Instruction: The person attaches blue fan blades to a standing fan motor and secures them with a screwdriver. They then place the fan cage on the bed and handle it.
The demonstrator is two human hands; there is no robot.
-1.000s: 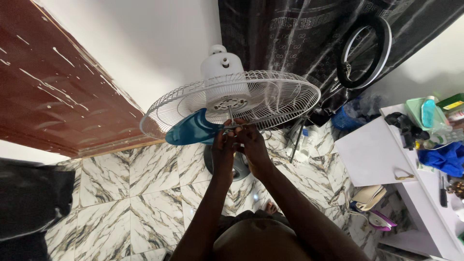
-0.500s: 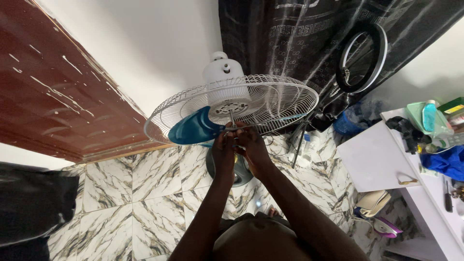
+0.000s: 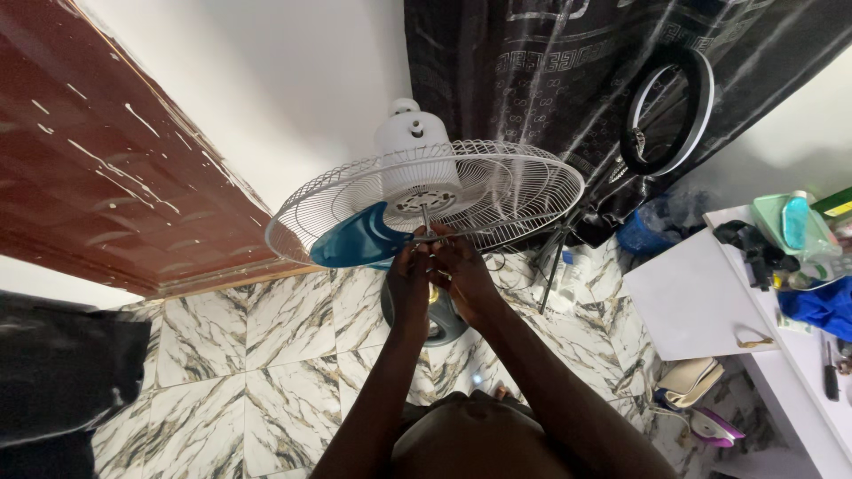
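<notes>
A white standing fan with its motor housing [image 3: 410, 135] and rear wire guard [image 3: 497, 191] stands in front of me, front guard off. A translucent blue fan blade [image 3: 359, 239] sits at the metal shaft [image 3: 425, 219]. My left hand [image 3: 410, 277] and my right hand [image 3: 457, 266] are both closed around the blade's hub at the shaft's end, fingers touching each other. The hub itself is hidden by my fingers. The fan's round grey base [image 3: 439, 321] rests on the floor below my hands.
A brown door [image 3: 98, 177] is at left and a dark patterned curtain [image 3: 550, 71] with a ring light [image 3: 666, 111] is behind the fan. A white table [image 3: 701, 297] at right carries bottles and blue cloth. Marble-patterned tiles [image 3: 266, 337] cover the floor; shoes [image 3: 688, 377] lie near the table.
The view shifted slightly downward and left. My hands stay on the blade hub at the shaft, with only small finger movements.
</notes>
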